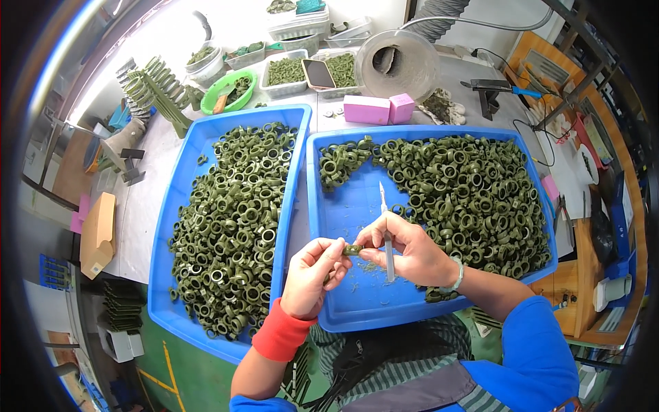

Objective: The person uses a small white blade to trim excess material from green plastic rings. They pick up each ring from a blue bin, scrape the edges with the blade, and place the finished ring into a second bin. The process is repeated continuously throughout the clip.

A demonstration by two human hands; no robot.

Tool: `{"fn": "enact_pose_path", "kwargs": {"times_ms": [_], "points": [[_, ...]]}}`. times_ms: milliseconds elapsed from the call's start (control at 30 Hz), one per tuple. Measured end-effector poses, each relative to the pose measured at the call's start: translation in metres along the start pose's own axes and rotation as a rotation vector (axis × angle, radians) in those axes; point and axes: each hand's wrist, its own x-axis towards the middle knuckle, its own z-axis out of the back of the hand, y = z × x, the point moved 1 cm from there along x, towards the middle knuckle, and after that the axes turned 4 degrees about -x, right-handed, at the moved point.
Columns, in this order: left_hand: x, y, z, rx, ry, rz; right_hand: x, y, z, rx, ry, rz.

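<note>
A small dark green ring [352,250] is pinched between the thumb and fingertips of my left hand [312,278], above the near left part of the right blue tray [347,220]. My right hand [419,255] is closed around a slim scalpel [390,264], its blade pointing up and away from the ring. The right thumb and fingertips also meet the ring's right end. Many similar green rings [473,199] are heaped along the tray's far and right sides, with thin green shavings on its floor. More green rings [233,226] fill the left blue tray [298,147].
Pink blocks [367,110] and a clear round container [374,81] stand behind the right tray. A phone [318,73] rests on tubs of green pieces. A bright green bowl [208,100] sits farther left; an open cardboard box [97,233] lies at the left edge.
</note>
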Motion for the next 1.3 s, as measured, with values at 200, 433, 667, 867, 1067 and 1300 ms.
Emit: {"fn": "enact_pose_path", "kwargs": {"times_ms": [200, 433, 667, 867, 1067, 1300], "points": [[-0.001, 0.0, 0.001, 0.014, 0.028, 0.011, -0.002, -0.002, -0.002, 0.0, -0.042, -0.007], [-0.002, 0.002, -0.003, 0.024, 0.059, -0.022, -0.001, 0.006, -0.001, 0.036, -0.075, -0.095], [-0.007, 0.007, -0.01, 0.309, 0.013, -0.287, -0.002, 0.008, -0.005, -0.058, -0.073, -0.116], [-0.007, 0.009, -0.011, 0.362, 0.005, -0.306, -0.002, 0.004, -0.003, 0.015, -0.068, -0.136], [-0.006, 0.004, -0.007, 0.263, 0.044, -0.168, 0.0, 0.001, 0.004, 0.134, -0.008, -0.176], [-0.005, -0.002, 0.002, 0.112, 0.133, 0.004, 0.001, 0.005, 0.012, 0.228, 0.092, -0.27]]}}
